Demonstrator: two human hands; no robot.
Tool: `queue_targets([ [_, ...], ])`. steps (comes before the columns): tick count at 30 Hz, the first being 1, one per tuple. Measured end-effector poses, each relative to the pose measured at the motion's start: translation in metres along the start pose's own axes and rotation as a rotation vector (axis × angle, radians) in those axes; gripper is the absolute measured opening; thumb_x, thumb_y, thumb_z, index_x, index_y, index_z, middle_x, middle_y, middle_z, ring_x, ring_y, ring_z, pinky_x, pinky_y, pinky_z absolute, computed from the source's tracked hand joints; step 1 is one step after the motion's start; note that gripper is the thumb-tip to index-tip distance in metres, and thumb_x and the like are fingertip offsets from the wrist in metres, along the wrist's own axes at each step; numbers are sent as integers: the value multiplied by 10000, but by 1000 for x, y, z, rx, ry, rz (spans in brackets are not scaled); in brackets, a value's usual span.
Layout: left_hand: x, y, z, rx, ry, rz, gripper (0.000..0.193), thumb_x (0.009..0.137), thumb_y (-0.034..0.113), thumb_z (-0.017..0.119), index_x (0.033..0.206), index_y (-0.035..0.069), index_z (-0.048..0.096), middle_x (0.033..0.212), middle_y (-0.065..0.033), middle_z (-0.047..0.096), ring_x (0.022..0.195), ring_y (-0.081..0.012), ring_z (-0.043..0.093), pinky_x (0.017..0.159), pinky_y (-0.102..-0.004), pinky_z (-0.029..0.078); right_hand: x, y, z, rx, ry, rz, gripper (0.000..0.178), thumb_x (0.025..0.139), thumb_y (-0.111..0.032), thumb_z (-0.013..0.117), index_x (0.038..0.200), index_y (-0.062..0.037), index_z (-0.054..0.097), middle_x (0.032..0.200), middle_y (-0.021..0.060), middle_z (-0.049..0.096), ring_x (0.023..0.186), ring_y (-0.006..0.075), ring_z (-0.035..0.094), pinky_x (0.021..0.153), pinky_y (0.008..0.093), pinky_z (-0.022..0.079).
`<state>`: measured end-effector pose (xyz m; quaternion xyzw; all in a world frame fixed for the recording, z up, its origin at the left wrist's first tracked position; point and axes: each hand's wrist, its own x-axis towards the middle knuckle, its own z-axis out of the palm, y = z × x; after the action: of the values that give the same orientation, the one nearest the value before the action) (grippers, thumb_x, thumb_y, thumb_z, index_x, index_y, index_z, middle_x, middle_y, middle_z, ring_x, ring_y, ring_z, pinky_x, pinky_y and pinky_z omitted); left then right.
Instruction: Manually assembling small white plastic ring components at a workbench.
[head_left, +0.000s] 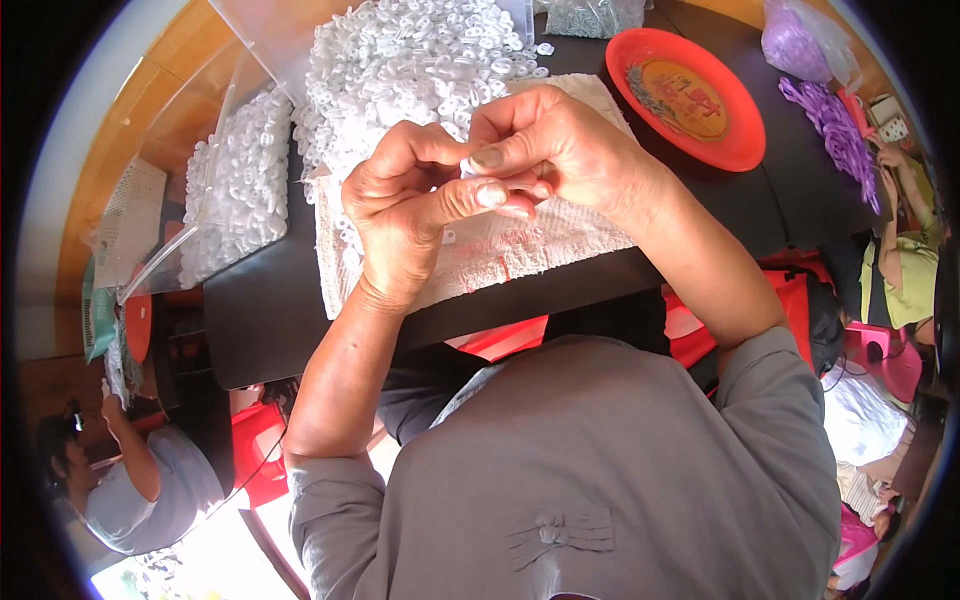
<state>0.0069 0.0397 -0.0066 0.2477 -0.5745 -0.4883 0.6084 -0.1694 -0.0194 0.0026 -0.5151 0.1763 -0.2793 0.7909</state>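
Note:
My left hand (405, 190) and my right hand (560, 145) meet above a pale woven cloth (500, 265). Their fingertips are pinched together around a small white plastic piece (467, 167), which the fingers mostly hide. Just beyond the hands rises a large heap of small white plastic pieces with holes (400, 60), spilling onto the cloth's far edge. A red oval plate (735, 145) lies to the right of my right hand, with small metal bits (650, 95) along its left side.
At the left stands a clear bin (235, 185) full of white pieces. A bag of metal bits (595, 18) lies at the back. Purple strands (835, 130) and a purple bag (800, 45) are at far right. People sit at left (150, 490) and right (905, 265).

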Motion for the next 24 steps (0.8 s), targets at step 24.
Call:
queue_targets([
  [24,20,1,-22,170,499,-103,193,772,-62,655,963,-42,647,782,-64,647,586,-97,572,472,-215,426,-10,31,25,-1671,169,-443,161,837,-153,659,772,-58,547,693,116,602,622,321,599,534,404,445],
])
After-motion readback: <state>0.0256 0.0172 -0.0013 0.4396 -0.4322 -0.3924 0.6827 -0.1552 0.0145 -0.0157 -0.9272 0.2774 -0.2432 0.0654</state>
